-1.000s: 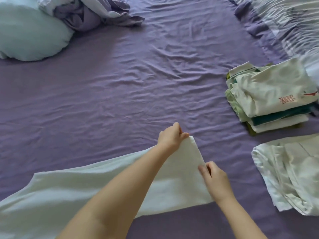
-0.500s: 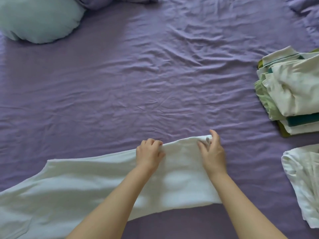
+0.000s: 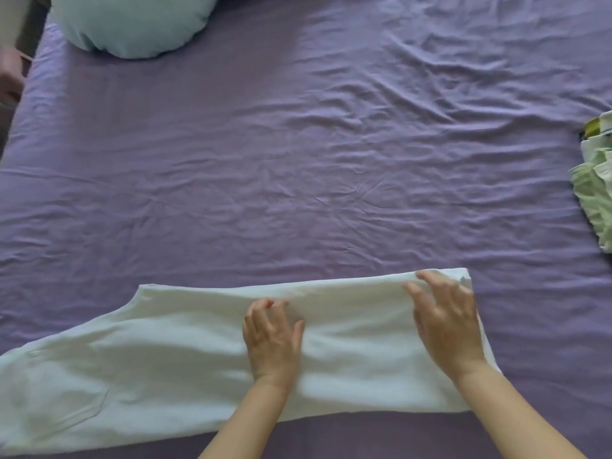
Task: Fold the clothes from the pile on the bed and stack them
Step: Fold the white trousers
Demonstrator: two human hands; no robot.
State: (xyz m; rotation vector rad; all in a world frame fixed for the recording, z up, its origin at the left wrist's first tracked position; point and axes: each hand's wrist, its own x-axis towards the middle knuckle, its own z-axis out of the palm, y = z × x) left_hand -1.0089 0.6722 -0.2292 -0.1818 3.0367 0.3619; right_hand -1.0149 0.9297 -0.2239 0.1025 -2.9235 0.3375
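A long pale white garment (image 3: 172, 366) lies flat across the near part of the purple bed sheet (image 3: 298, 160), running from the lower left to right of centre. My left hand (image 3: 273, 342) rests palm down on its middle, fingers together. My right hand (image 3: 445, 323) lies flat on its right end with fingers spread, near the far right corner. Neither hand grips the cloth. The stack of folded clothes (image 3: 596, 180) shows only as a sliver at the right edge.
A pale blue pillow (image 3: 132, 21) lies at the far left of the bed. The bed's left edge (image 3: 20, 104) drops off at the upper left, with something pinkish beyond it.
The view has swung left, so the folded stack has slid almost out of view and the loose white garment is gone. Both hands went from pinching the cloth's end to lying flat on it.
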